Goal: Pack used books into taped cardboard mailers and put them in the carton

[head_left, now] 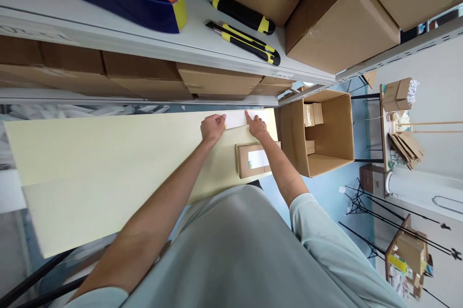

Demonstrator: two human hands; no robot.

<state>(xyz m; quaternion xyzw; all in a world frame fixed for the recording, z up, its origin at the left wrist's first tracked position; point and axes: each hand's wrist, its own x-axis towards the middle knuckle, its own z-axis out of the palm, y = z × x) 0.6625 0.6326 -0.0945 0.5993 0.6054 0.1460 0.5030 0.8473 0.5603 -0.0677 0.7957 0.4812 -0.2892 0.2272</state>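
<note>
My left hand (212, 128) is closed, thumb and fingers pinched at the left end of a white paper label (235, 120) on the pale yellow tabletop (108, 153). My right hand (257, 126) rests at the label's other end, its index finger stretched out and touching the white paper while the other fingers bend. More white paper shows beyond that hand. Below my right hand lies a flat cardboard box (244, 167) with a white label on top; my forearm covers part of it.
A large open carton (327, 165) holding small boxes stands right of the table. On the shelf (195, 33) above lie two utility knives (242, 12) and an orange-and-blue tape dispenser (144, 6). Cardboard boxes (224, 78) line the lower shelf.
</note>
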